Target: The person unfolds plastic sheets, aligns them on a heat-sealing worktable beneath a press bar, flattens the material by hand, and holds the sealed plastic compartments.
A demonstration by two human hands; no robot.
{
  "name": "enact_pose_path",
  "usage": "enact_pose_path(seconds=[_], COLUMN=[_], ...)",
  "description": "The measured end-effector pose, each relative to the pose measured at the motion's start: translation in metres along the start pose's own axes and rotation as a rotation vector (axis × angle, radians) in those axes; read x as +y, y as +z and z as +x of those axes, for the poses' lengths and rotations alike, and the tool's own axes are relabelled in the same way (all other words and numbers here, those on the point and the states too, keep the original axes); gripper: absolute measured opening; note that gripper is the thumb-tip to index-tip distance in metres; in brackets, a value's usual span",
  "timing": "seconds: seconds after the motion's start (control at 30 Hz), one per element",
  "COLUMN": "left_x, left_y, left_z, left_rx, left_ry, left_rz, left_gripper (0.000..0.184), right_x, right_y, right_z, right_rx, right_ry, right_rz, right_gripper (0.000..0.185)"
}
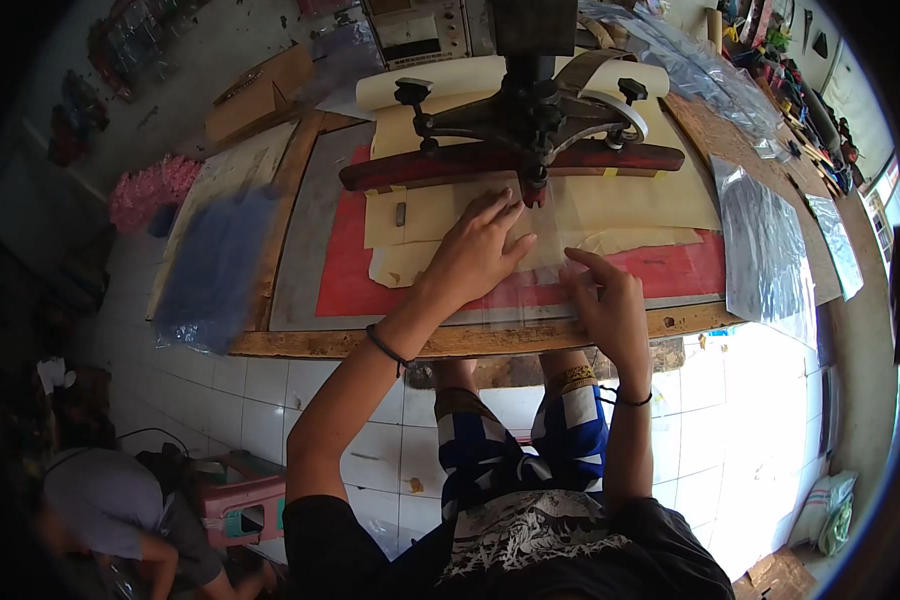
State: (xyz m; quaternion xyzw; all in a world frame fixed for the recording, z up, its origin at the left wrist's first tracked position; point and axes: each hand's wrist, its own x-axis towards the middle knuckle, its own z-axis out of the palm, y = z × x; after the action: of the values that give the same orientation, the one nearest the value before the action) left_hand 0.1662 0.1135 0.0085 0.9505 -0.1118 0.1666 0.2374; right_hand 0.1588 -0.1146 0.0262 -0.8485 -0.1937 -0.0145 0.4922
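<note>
A clear plastic sheet (545,240) lies under the red press bar (420,168) of a black-armed machine, its near part reaching toward the table's front edge. My left hand (478,248) rests flat on the left side of the sheet, fingers stretched toward the bar and thumb spread. At the sheet's right edge, my right hand (607,305) has its fingers bent, with the edge seemingly between thumb and fingers. Beneath are a yellowish paper layer (650,215) and a red sheet (345,275). A small grey block (401,214) sits left of my left hand.
Stacked clear plastic (765,240) hangs over the table's right side; bluish plastic (215,265) lies at the left. The wooden table edge (420,343) runs before my legs. A person (120,500) bends low beside a red stool (245,500) at lower left.
</note>
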Motion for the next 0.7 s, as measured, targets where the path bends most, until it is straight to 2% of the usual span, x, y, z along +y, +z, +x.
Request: enact_pose_path(seconds=[0.17, 0.33, 0.53, 0.7], left_x=[0.004, 0.037, 0.052, 0.053], left_y=[0.006, -0.003, -0.003, -0.004], left_z=[-0.010, -0.046, -0.072, -0.074], left_rx=[-0.024, -0.053, 0.071, 0.087], left_ry=[-0.008, -0.047, -0.184, -0.152], left_rz=[0.099, 0.262, 0.124, 0.090], left_gripper=[0.066, 0.070, 0.067, 0.060], right_x=[0.004, 0.006, 0.007, 0.004], right_y=[0.001, 0.000, -0.002, -0.002], right_z=[-0.001, 0.000, -0.007, -0.007], right_rx=[0.021, 0.058, 0.055, 0.061], right_ry=[-0.044, -0.126, -0.104, -0.092], right_rz=[0.033, 0.028, 0.007, 0.076], right_gripper=[0.030, 0.027, 0.027, 0.024])
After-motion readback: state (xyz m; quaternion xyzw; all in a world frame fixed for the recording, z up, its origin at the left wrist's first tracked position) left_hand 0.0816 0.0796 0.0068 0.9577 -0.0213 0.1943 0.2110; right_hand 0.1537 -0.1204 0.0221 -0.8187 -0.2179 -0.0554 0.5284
